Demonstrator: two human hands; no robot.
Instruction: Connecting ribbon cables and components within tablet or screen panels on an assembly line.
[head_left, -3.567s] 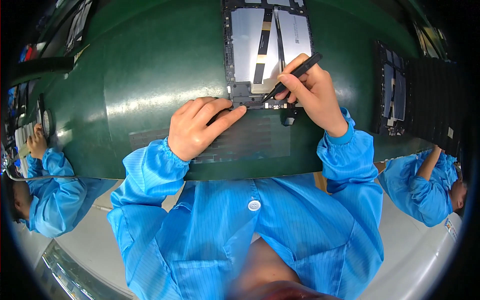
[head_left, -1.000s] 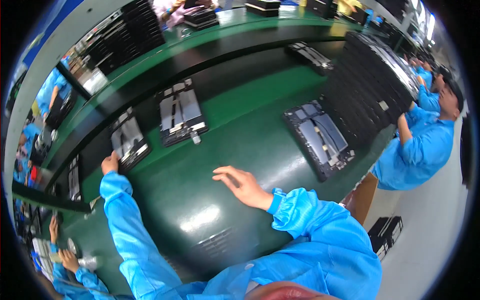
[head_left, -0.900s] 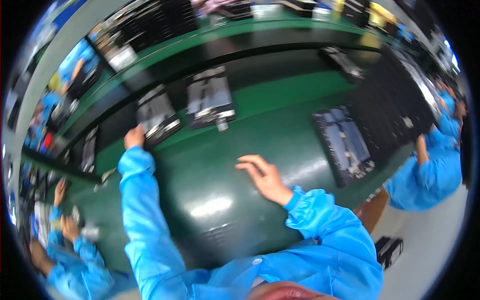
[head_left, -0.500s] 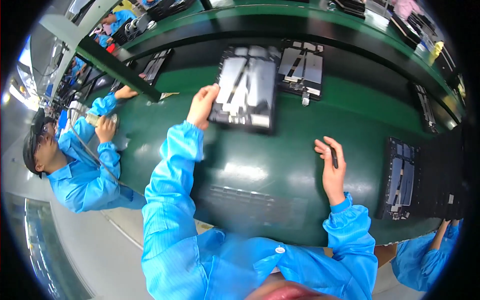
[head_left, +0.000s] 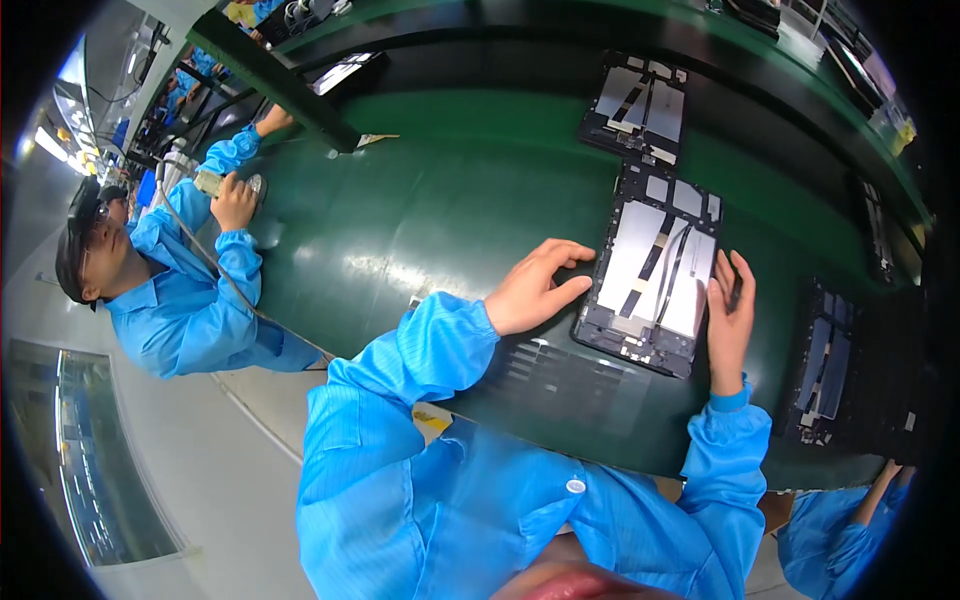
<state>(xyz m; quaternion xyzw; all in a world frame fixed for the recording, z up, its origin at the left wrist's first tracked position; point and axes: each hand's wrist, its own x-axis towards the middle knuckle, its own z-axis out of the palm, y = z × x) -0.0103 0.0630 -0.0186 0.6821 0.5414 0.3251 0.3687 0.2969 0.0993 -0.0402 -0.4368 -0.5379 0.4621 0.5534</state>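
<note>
Before me on the green work surface lies a tablet with its back off, showing pale battery cells, dark ribbon cables and a circuit board along its near end. My left hand is at its left edge, fingers apart and thumb stretched toward the frame; whether it touches I cannot tell. Along the right edge rests my right hand, fingers extended and parted, the nearest ones against or close beside the frame. Its palm side is partly hidden, and no small black tool shows there. A second opened tablet lies just beyond the first.
More opened tablets lie at the right and far right. A green shelf post stands at back left, below a long shelf. A co-worker in blue works at the left; another person's sleeve shows lower right.
The tablet has come from the far middle, held by my left hand, down and right onto the surface. My left hand has let go; my right hand has moved to its edge. The view has shifted.
</note>
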